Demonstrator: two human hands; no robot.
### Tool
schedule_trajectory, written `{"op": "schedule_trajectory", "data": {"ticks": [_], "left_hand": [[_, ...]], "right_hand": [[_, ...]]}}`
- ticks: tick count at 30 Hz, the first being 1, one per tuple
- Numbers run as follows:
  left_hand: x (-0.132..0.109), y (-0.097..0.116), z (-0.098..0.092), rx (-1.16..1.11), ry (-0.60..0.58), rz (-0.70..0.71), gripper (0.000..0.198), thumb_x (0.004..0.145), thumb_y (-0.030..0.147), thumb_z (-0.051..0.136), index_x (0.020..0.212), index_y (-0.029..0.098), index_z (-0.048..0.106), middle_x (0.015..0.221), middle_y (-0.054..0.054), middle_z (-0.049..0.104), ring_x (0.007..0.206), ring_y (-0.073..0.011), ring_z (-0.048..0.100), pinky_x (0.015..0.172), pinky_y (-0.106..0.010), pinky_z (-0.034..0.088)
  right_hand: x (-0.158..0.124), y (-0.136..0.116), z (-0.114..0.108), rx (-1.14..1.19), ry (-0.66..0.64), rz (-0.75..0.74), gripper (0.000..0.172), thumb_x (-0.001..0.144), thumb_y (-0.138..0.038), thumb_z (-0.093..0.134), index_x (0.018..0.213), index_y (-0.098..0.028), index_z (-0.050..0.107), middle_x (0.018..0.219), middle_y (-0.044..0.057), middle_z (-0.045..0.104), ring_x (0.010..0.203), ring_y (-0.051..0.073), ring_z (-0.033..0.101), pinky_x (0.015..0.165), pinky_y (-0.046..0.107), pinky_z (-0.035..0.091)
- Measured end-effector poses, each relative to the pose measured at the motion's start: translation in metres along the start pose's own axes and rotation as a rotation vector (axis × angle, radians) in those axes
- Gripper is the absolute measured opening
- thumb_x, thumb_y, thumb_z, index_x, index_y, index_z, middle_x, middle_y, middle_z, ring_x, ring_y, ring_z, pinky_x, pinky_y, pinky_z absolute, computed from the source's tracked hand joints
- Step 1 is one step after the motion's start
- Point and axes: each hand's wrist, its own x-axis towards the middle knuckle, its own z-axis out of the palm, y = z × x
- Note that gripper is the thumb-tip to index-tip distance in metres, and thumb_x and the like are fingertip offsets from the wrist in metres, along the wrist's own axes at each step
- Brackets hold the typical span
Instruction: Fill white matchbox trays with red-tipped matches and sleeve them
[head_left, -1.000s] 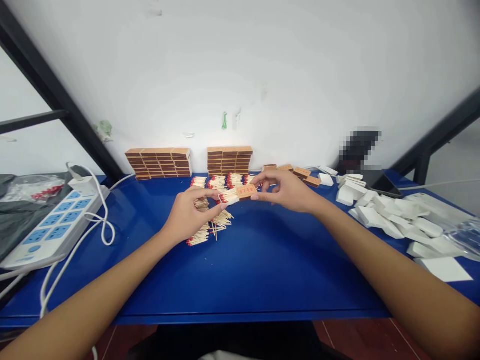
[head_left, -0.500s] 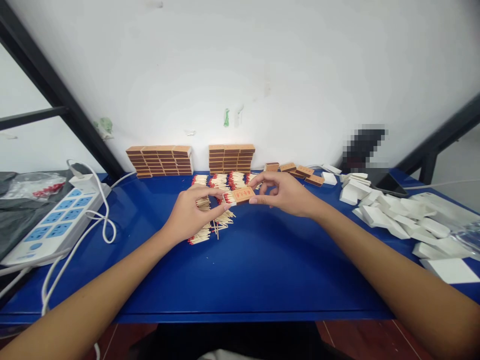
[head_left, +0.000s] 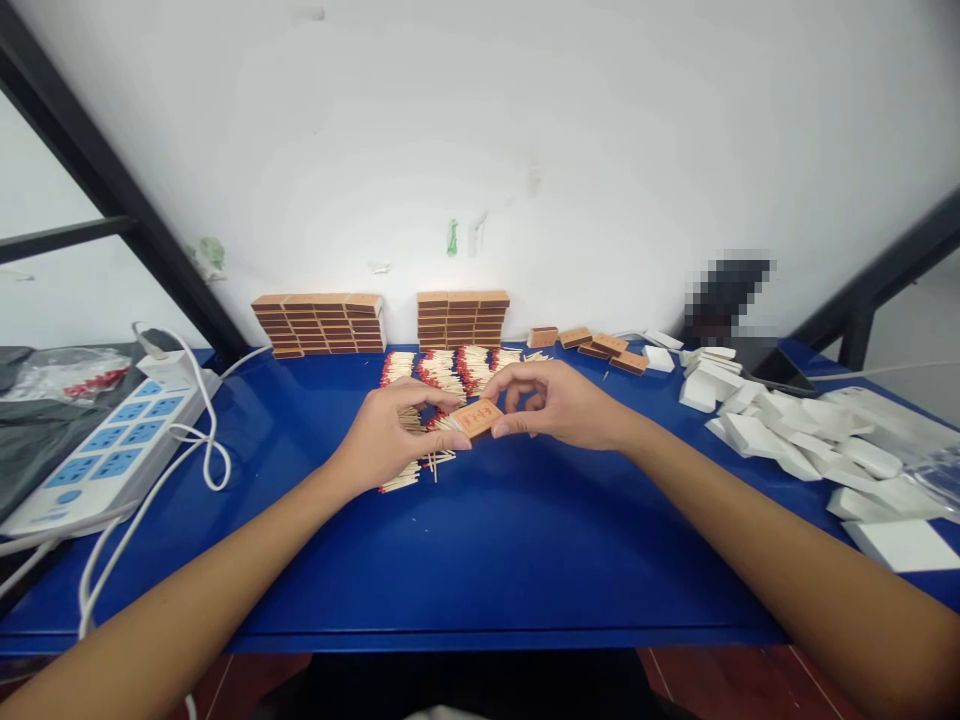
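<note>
Moved nearer, now nearly closed: my orange-topped rectangular cardboard matchbox (head_left: 478,419).
My left hand (head_left: 382,432) thumb-pinches its left end, my right hand (head_left: 561,408) its right; red-headed wooden matches (head_left: 474,370) lie beyond.

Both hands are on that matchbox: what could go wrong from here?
The matchbox is held only by the fingertips of the left hand and right hand, so it might slip. Loose matches lie close to both hands, so a brush could scatter them. The stacked matchboxes at back left look slightly uneven; a knock might shift them.
</note>
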Motion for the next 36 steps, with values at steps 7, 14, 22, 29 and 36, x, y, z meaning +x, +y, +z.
{"op": "schedule_trajectory", "data": {"ticks": [7,14,22,29,36], "left_hand": [[0.0,0.004,-0.001,0.065,0.113,-0.008,0.022,0.087,0.044,0.078,0.1,0.025,0.079,0.104,-0.002,0.08,0.103,-0.0227,0.072,0.093,-0.037,0.055],[-0.001,0.001,0.002,0.084,0.113,0.048,0.014,0.09,0.035,0.075,0.098,0.024,0.078,0.099,-0.003,0.08,0.098,-0.0224,0.072,0.09,-0.037,0.056],[-0.003,-0.006,0.004,0.113,0.125,0.221,0.007,0.091,0.024,0.074,0.096,0.023,0.077,0.093,-0.002,0.079,0.088,-0.019,0.07,0.084,-0.034,0.055],[-0.001,-0.001,0.001,0.131,0.204,0.328,0.003,0.091,0.02,0.073,0.092,0.021,0.075,0.086,-0.002,0.077,0.082,-0.0173,0.069,0.08,-0.032,0.054],[-0.006,-0.005,0.006,0.147,0.193,0.368,0.006,0.09,0.022,0.072,0.095,0.019,0.075,0.082,-0.004,0.075,0.079,-0.0198,0.064,0.076,-0.035,0.053]], "right_hand": [[0.005,0.02,-0.043,-0.359,0.426,0.02,0.049,0.073,-0.06,0.084,0.097,-0.019,0.074,0.092,0.008,0.075,0.075,0.02,0.065,0.064,0.033,0.051],[0.017,0.015,-0.07,-0.423,0.653,0.073,0.052,0.076,-0.064,0.079,0.098,-0.017,0.074,0.096,0.011,0.077,0.07,0.02,0.065,0.063,0.034,0.049],[0.081,-0.012,-0.016,-0.43,0.538,-0.035,0.05,0.077,-0.062,0.08,0.095,-0.016,0.072,0.079,0.004,0.07,0.068,0.016,0.058,0.063,0.03,0.044],[0.159,-0.04,0.033,-0.94,0.437,0.041,0.04,0.088,-0.051,0.076,0.101,-0.014,0.071,0.098,0.012,0.076,0.088,0.023,0.067,0.072,0.031,0.044],[0.187,-0.034,0.067,-1.184,0.276,0.076,0.027,0.097,-0.036,0.066,0.106,-0.011,0.072,0.108,0.021,0.077,0.096,0.027,0.073,0.076,0.029,0.049]]}}
